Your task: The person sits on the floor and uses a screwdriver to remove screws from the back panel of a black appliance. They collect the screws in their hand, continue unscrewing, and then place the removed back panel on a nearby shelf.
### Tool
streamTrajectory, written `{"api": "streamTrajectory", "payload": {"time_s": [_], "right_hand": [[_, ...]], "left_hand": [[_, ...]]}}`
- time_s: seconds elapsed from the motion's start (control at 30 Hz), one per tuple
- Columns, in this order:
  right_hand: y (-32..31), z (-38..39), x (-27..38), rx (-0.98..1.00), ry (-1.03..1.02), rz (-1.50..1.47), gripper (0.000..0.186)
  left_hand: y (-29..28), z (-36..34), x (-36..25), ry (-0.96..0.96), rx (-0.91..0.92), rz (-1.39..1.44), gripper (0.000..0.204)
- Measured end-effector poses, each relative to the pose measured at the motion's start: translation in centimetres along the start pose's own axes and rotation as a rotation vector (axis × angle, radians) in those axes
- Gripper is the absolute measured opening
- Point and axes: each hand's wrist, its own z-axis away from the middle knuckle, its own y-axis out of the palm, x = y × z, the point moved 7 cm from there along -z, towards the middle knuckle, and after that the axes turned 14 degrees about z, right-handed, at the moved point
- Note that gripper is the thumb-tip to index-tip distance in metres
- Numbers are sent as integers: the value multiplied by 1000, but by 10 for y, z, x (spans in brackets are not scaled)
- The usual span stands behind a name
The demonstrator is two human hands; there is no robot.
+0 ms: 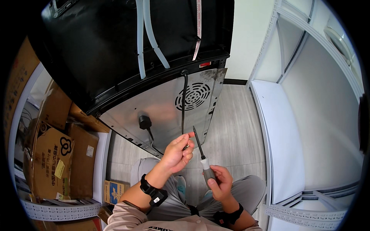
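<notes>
My right hand [220,182] grips a screwdriver [206,165] by its grey and white handle. Its dark shaft points up and slightly left, with the tip close to my left fingertips. My left hand [178,153] is closed in front of the machine's metal back panel [127,111]. Small metallic pieces, likely screws [186,147], show between its curled fingers, too small to make out fully. The panel has a round slotted vent [192,96], a black cable [185,104] hanging down it and a black plug [145,122] at its left. My left hand is in front of the cable's lower end.
Two pale blue tubes [140,42] and a striped strip [198,27] hang over the machine's black upper part [92,54]. A red switch [205,64] sits below the strip. Cardboard boxes [52,161] fill the left shelf. A white shelf [279,142] stands at right, beside grey flooring [239,127].
</notes>
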Motion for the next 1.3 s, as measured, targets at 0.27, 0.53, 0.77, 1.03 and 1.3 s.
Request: {"api": "streamTrajectory", "payload": {"time_s": [0.27,0.53,0.77,1.03,1.3], "right_hand": [[2,2,-3,46,-10,47,42],[3,2,-4,67,-24,53,42],[3,2,-5,70,-28,45,42],[7,-3,5,130,-60,105,37],[7,-6,7,145,-36,60,37]], "left_hand": [[-7,1,-4,-55,-16,-151,27],[-6,0,-10,-82,163,29,27],[-7,1,-10,-37,154,150,29],[-5,-2,-18,0,223,195,32],[-10,-1,-23,27,217,198,29]]}}
